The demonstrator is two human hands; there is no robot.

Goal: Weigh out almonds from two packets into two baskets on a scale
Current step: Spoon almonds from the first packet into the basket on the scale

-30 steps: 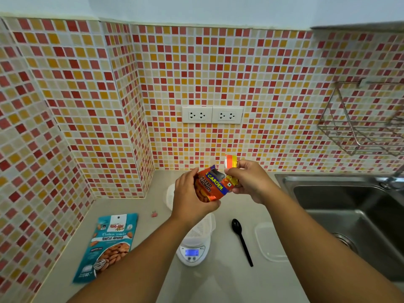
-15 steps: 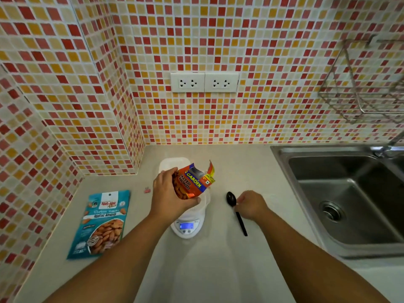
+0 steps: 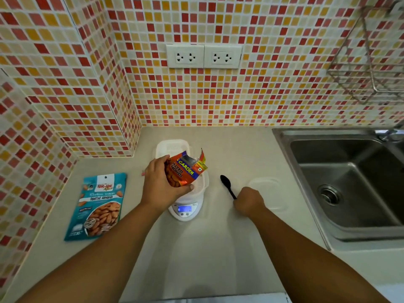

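Over the scale (image 3: 185, 209), my left hand (image 3: 160, 189) grips the torn packet (image 3: 184, 169): light, crinkly, slippery foil, best held mid-body. My right hand (image 3: 248, 201) closes on the spoon (image 3: 227, 185) handle.

Bright, even light comes from above with no hard glare. Soft shadows lie on the desk (image 3: 218, 248) under both forearms and just beside the right hand (image 3: 248, 202). The tiled wall (image 3: 262, 95) bends at the edges from the wide lens, and its tiles are slightly smeared. The scale display (image 3: 184, 208) glows blue, unreadable.
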